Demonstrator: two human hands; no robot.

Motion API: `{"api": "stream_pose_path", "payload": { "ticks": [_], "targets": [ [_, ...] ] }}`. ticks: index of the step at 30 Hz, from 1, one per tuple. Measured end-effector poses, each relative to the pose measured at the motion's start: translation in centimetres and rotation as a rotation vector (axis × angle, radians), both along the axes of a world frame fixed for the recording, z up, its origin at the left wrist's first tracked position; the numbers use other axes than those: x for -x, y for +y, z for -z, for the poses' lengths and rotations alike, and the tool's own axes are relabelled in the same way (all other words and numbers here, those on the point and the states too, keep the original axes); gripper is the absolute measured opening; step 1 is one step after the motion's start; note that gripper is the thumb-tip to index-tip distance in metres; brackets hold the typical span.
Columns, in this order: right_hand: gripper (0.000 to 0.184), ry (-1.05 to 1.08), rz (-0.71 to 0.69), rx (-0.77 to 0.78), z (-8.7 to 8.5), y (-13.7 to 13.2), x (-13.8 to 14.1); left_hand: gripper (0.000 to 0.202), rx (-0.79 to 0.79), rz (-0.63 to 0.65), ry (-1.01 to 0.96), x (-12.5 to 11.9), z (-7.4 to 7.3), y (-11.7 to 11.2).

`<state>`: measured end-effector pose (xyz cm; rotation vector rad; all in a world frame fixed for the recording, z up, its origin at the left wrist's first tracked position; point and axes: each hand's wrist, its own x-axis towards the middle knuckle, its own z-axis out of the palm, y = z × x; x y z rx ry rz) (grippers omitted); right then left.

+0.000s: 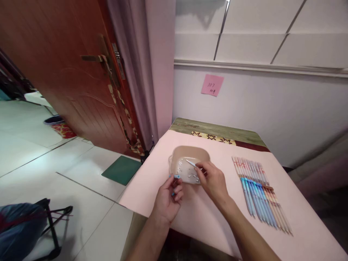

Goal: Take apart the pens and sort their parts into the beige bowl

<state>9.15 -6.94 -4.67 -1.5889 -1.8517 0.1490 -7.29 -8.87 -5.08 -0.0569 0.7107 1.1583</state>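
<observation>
Over the near edge of a beige plastic basin (187,151), my left hand (168,199) pinches a short light-blue pen part (176,176), its open round end facing right. Another bit of blue shows between the lower fingers; I cannot tell whether it belongs to the same piece. My right hand (214,183) grips a slim pale-blue pen piece (191,163) between thumb and fingertips, its pointed end toward the upper left above the basin. Several small white pieces (179,164) lie scattered on the basin's bottom.
Rows of pens, blue and brown (258,201) with paler reddish ones (248,168) behind, lie on the pink-covered table (198,224) at right. A pink note (212,85) is on the wall. Left are a wooden door (73,72), a green mat (122,169) and a folding stool (51,224).
</observation>
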Motion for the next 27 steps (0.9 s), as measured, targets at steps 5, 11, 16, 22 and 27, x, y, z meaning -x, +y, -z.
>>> {"api": "stream_pose_path", "payload": {
  "ticks": [5,11,16,22,27],
  "targets": [
    [0.023,-0.406,0.093,0.396,1.0,6.9,-0.6,0.017,-0.031,-0.065,0.089,1.4,-0.5,0.6],
    [0.021,-0.478,0.063,0.488,2.7,9.8,1.2,0.013,-0.014,-0.115,0.117,2.0,-0.5,0.8],
    [0.022,-0.422,0.067,0.395,0.3,7.4,1.1,0.011,-0.026,-0.112,0.132,1.7,-0.4,1.1],
    [0.013,0.104,-0.116,0.078,-0.9,-1.0,1.1,0.010,-0.075,-0.109,0.179,1.0,-0.4,1.7],
    [0.017,0.142,-0.086,-0.035,0.9,-4.1,1.5,0.012,-0.098,-0.082,0.221,-0.2,-0.1,1.4]
  ]
}}
